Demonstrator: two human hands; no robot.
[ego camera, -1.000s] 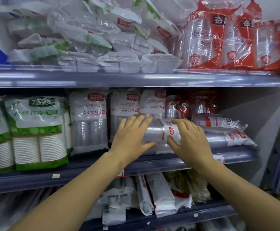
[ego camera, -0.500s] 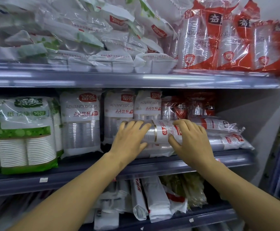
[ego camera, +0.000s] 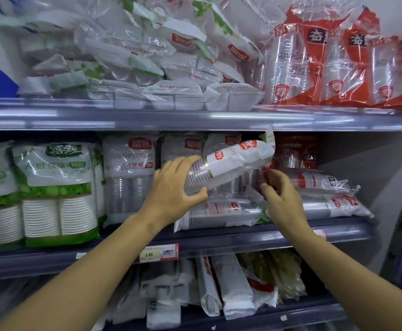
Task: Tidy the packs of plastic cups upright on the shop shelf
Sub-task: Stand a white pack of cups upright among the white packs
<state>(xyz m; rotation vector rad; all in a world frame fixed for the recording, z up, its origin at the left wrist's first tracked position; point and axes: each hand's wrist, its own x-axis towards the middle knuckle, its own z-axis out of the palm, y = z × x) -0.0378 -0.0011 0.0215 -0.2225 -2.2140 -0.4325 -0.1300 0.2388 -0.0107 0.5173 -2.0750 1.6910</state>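
My left hand (ego camera: 171, 189) grips the lower end of a white pack of clear plastic cups (ego camera: 231, 166) and holds it tilted, its top raised to the right, above the middle shelf (ego camera: 219, 237). My right hand (ego camera: 281, 199) hovers just right of it, fingers curled and apart, touching no pack that I can tell. Under the lifted pack another cup pack (ego camera: 219, 213) lies flat on the shelf. Two more packs (ego camera: 319, 182) lie flat at the right. White packs (ego camera: 130, 173) stand upright behind my left hand.
Green packs of paper cups (ego camera: 56, 192) stand at the left of the middle shelf. Red cup packs (ego camera: 338, 63) and heaped white packs (ego camera: 147, 56) fill the top shelf. Loose packs (ego camera: 231, 287) lie on the bottom shelf. A price tag (ego camera: 159, 253) hangs on the shelf edge.
The pack lay flat under both hands; now my left hand has lifted and tilted it, top end up to the right. My right hand has let go and dropped lower right.
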